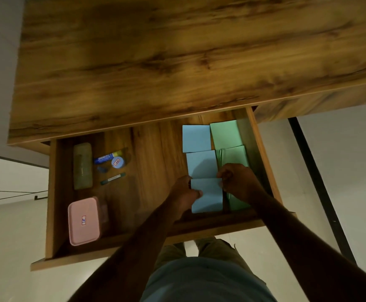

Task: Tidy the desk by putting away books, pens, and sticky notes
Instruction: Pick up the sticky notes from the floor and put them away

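An open wooden drawer sits below the desk top. In its right part lie blue sticky note pads in a column: a far one, a middle one and a near one. Green pads lie beside them on the right. My left hand grips the near blue pad's left edge. My right hand pinches its right top corner and covers part of a green pad.
The drawer's left part holds a greenish case, a pink lidded box, a blue tube, a round blue cap and a dark pen. Pale floor lies on both sides of the drawer.
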`<action>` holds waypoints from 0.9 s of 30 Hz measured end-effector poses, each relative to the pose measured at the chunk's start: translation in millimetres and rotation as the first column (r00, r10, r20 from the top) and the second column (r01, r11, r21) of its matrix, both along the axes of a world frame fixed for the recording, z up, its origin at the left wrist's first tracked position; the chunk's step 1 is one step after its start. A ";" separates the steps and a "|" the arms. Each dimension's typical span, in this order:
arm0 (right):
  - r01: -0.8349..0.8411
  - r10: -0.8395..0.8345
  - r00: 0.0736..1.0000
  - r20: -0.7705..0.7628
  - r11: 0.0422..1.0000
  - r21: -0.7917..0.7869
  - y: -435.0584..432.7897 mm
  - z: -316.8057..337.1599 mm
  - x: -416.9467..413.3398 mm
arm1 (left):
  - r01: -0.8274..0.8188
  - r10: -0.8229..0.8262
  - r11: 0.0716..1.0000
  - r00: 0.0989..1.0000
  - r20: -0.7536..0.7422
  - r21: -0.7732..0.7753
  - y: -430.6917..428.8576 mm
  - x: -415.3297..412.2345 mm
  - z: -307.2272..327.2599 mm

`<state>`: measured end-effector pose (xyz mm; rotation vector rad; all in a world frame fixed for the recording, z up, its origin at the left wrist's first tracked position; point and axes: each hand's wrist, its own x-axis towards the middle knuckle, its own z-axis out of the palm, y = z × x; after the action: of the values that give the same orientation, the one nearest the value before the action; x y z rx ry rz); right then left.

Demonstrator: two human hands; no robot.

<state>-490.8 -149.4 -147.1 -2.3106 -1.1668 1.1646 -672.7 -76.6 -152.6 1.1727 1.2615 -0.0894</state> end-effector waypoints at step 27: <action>-0.235 0.213 0.952 0.221 0.969 0.079 -35.6 15.0 -36.8 | 0.560 -0.436 0.678 0.828 -0.353 0.475 -6.7 -58.1 26.1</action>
<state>-527.6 -185.0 -132.0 -2.3110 -1.5636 0.9173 -730.8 -83.3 -126.5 2.0730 1.1395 -0.2716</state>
